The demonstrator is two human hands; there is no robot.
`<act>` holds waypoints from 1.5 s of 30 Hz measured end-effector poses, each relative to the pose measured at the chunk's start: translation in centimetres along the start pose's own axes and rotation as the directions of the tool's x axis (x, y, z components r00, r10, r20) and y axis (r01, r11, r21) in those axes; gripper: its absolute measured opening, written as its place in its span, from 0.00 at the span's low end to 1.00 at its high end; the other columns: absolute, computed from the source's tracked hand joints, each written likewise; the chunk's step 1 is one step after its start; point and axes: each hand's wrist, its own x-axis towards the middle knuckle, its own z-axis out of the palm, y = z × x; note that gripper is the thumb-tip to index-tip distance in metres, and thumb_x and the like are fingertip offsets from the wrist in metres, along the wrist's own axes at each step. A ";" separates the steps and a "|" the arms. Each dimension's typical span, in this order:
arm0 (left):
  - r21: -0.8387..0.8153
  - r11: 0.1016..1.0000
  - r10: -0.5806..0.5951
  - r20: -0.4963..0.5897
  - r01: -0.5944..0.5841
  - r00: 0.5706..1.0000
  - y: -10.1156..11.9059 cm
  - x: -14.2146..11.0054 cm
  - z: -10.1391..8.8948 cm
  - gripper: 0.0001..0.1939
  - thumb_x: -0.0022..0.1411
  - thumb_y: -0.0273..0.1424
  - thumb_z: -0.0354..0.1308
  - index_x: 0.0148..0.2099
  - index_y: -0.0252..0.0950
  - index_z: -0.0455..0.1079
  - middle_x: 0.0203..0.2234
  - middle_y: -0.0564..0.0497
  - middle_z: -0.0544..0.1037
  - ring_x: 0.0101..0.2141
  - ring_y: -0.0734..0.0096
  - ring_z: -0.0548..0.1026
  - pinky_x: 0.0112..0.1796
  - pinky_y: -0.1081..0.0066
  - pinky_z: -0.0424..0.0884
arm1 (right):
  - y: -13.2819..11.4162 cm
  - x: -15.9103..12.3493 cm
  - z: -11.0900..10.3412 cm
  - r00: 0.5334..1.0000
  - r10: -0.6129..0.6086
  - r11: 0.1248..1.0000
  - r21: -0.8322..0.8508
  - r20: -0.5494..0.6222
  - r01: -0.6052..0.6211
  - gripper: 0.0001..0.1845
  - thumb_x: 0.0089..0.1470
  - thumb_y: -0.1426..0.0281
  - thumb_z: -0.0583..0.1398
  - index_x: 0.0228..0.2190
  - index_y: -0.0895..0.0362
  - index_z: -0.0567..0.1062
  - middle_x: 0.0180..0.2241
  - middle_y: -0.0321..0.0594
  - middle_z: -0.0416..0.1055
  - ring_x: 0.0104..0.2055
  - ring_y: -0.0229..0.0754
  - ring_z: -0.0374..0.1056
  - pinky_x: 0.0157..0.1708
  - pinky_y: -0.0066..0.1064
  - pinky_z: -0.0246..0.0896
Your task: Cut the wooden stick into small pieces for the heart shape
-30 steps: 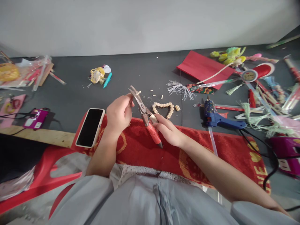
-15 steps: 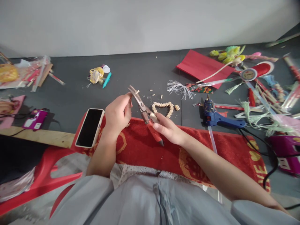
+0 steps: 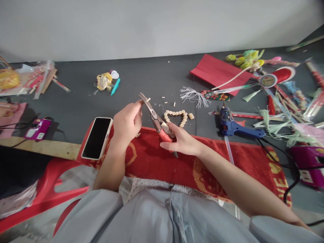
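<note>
My right hand (image 3: 182, 139) is closed around the red-handled pruning shears (image 3: 152, 112), whose blades point up and left over the table. A short pale stick (image 3: 148, 99) crosses the blades near their tip. On the other side of the tip, my left hand (image 3: 127, 123) is closed, thumb and forefinger pinching the stick's other end, which the fingers mostly hide. Just beyond my right hand lies a heart outline (image 3: 186, 116) built from small pale stick pieces. Several loose cut pieces (image 3: 174, 104) lie beyond it, and a small cluster (image 3: 191, 116) sits to its right.
A phone (image 3: 97, 138) lies left on the red towel (image 3: 152, 162). Rightward are a blue glue gun (image 3: 238, 130) with a cord, red paper (image 3: 217, 72), a red thread spool (image 3: 280, 76) and tassels (image 3: 268, 123). Another person's hand (image 3: 6, 111) shows at the far left.
My right thumb and fingers have shifted on the shears' handles, the thumb now lower and extended left. My left hand stays nearly still. The other person's hand at far left has moved slightly.
</note>
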 end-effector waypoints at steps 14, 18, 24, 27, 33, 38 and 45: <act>0.055 0.998 0.040 -0.057 -0.037 0.998 -0.3 0.1 0.6 0.16 0.67 0.26 0.46 0.50 0.38 0.71 0.29 0.50 0.77 0.32 0.68 0.75 0.35 0.69 0.66 | 0.1 -0.2 0.3 0.999 -0.005 1.000 0.027 -0.044 0.007 0.27 0.43 0.48 0.61 0.26 0.52 0.53 0.23 0.27 0.51 0.26 0.34 0.48 0.27 0.30 0.45; 0.026 0.995 0.095 -0.305 -0.091 0.947 0.3 0.1 0.6 0.11 0.66 0.30 0.51 0.46 0.36 0.71 0.38 0.44 0.78 0.41 0.63 0.75 0.45 0.63 0.67 | 0.4 0.1 0.6 0.993 -0.006 0.994 0.106 -0.117 0.018 0.27 0.45 0.47 0.61 0.26 0.52 0.53 0.22 0.27 0.51 0.26 0.34 0.48 0.28 0.30 0.45; -0.385 0.920 0.071 -0.012 -0.071 0.997 2.1 -0.7 0.6 0.13 0.66 0.37 0.52 0.34 0.37 0.72 0.27 0.51 0.79 0.30 0.71 0.75 0.34 0.71 0.69 | 1.5 0.5 1.0 0.982 0.012 0.971 0.236 -0.189 0.034 0.25 0.46 0.47 0.60 0.30 0.53 0.57 0.26 0.30 0.53 0.28 0.35 0.50 0.29 0.31 0.49; -0.580 0.801 0.051 0.311 0.147 0.949 2.9 -0.7 0.9 0.20 0.63 0.46 0.55 0.47 0.37 0.72 0.40 0.47 0.81 0.40 0.66 0.78 0.41 0.68 0.73 | 1.8 0.6 1.3 0.983 -0.028 0.966 0.248 -0.181 0.074 0.24 0.46 0.50 0.61 0.31 0.53 0.57 0.26 0.29 0.54 0.28 0.35 0.51 0.28 0.31 0.51; -0.774 0.448 0.037 0.515 0.446 0.856 3.6 -0.6 1.5 0.22 0.55 0.44 0.64 0.46 0.35 0.70 0.39 0.47 0.79 0.40 0.65 0.78 0.43 0.67 0.74 | 1.4 0.5 1.6 0.975 -0.118 0.963 0.219 -0.190 0.159 0.20 0.43 0.61 0.63 0.35 0.54 0.60 0.33 0.35 0.66 0.34 0.38 0.62 0.35 0.34 0.61; -0.763 0.411 0.026 0.557 0.499 0.830 3.6 -0.6 1.6 0.25 0.50 0.42 0.69 0.47 0.35 0.70 0.39 0.46 0.79 0.41 0.63 0.78 0.46 0.64 0.73 | 0.4 0.3 1.7 0.974 -0.124 0.966 0.203 -0.190 0.163 0.28 0.38 0.64 0.65 0.42 0.55 0.62 0.39 0.40 0.71 0.39 0.43 0.69 0.42 0.38 0.65; -0.741 0.322 0.064 0.638 0.590 0.767 3.8 -0.7 2.1 0.36 0.43 0.43 0.73 0.53 0.36 0.67 0.41 0.45 0.78 0.42 0.62 0.77 0.45 0.64 0.74 | 1.4 0.5 2.0 0.977 -0.071 0.978 0.179 -0.201 0.108 0.25 0.36 0.67 0.63 0.39 0.55 0.65 0.33 0.38 0.72 0.33 0.43 0.69 0.36 0.38 0.66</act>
